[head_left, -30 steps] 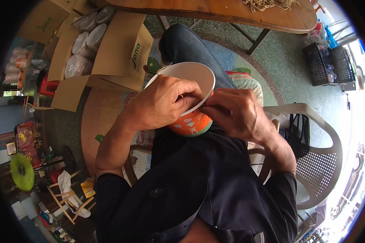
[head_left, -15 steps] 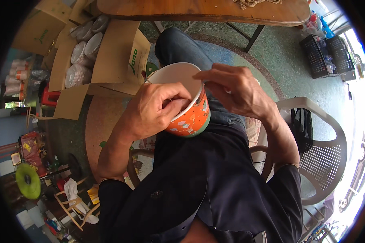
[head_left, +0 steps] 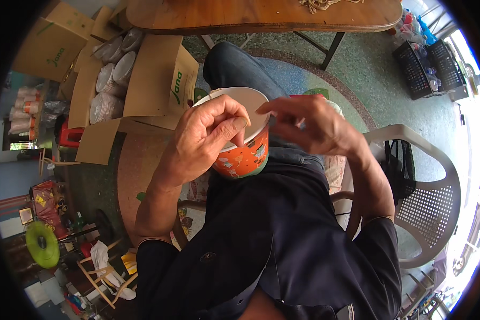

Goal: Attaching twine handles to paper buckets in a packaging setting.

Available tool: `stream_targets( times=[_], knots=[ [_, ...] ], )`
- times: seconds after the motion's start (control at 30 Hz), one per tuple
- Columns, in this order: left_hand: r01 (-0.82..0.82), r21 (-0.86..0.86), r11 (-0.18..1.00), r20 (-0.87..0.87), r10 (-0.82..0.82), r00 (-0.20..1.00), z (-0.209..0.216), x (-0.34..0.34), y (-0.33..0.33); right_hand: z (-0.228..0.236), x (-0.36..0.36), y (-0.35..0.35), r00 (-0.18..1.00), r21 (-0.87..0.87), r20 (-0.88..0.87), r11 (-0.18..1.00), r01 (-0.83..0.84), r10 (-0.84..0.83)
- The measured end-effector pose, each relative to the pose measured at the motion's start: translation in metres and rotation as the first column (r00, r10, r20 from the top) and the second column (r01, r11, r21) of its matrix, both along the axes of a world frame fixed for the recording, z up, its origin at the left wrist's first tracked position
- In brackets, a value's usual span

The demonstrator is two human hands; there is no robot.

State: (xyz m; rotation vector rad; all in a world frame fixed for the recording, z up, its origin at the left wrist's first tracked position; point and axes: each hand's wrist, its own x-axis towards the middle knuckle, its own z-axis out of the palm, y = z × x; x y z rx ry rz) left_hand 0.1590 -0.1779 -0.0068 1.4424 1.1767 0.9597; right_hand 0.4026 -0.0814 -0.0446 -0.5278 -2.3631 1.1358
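Observation:
An orange paper bucket [head_left: 244,160] with a white inside and a green base rests on my lap, tilted slightly. My left hand [head_left: 210,133] is over its near left rim, thumb and forefinger pressed together in a pinch. Whatever lies between those fingertips is too small to make out. Just past the bucket's right side hovers my right hand [head_left: 317,125], its fingers smeared by motion. What lies at the bottom of the bucket is hidden by my left hand.
Left of me stands an open cardboard box [head_left: 149,80] holding stacks of wrapped white tubs [head_left: 105,108]. Ahead is a wooden table [head_left: 261,18]. A plastic chair [head_left: 429,213] with a black bag [head_left: 400,168] is at my right; a black crate [head_left: 413,69] lies farther off.
My left hand has risen from inside the bucket to above its rim. My right fingertips have left the rim region and blurred. The bucket has shifted slightly left.

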Motion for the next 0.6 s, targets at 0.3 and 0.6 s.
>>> stream_targets(
  times=[0.3, 0.6],
  knots=[
    [-0.043, -0.184, 0.982, 0.083, 0.059, 0.995, -0.001, 0.002, 0.006, 0.037, -0.009, 0.0, 0.945, 0.073, -0.282, 0.985, -0.153, 0.168],
    [0.155, -0.241, 0.958, 0.104, -0.133, 0.986, 0.0, -0.006, 0.003, 0.026, -0.026, 0.009, 0.93, 0.178, -0.346, 0.982, -0.062, 0.121]
  ],
)
